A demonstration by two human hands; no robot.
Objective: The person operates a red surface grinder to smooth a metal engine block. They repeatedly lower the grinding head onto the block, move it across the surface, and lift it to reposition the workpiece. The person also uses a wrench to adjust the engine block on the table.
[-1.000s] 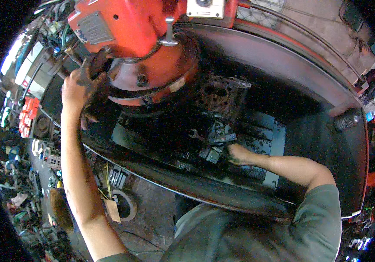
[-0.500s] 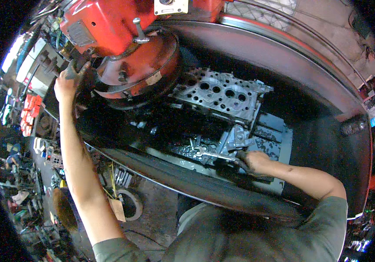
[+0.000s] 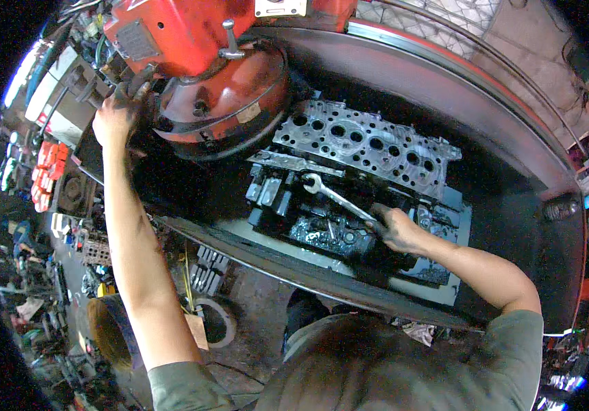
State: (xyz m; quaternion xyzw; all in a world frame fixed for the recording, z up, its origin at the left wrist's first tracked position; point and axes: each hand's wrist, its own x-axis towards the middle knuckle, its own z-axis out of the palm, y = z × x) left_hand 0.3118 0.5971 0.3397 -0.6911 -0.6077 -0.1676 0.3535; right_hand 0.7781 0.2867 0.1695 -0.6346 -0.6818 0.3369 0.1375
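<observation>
My right hand [image 3: 402,231], smudged dark, is closed round one end of a steel wrench [image 3: 341,200]. The wrench's open jaw points to the far left, over dark fixture parts. Beyond it lies a grey metal cylinder head [image 3: 376,144] with a row of round holes, flat face up. At the left, my left hand [image 3: 117,115] is closed against something dark beside the red machine head; its blackened fingers hide what they grip. Right of that hand sits the red round wheel guard [image 3: 229,103], close to the cylinder head's left end.
A dark, deep tray wall [image 3: 445,89] curves round the work. Wet metal bits [image 3: 332,234] lie on the grey machine table [image 3: 448,291]. A small lever [image 3: 230,41] stands on the guard. Below the tray, a ring [image 3: 219,322] and metal bars [image 3: 209,270] lie on the floor.
The wrench in my right hand has moved farther from me, its jaw off the wet bits. The cylinder head shows more to the right, clearer of the guard. My left hand stays by the machine.
</observation>
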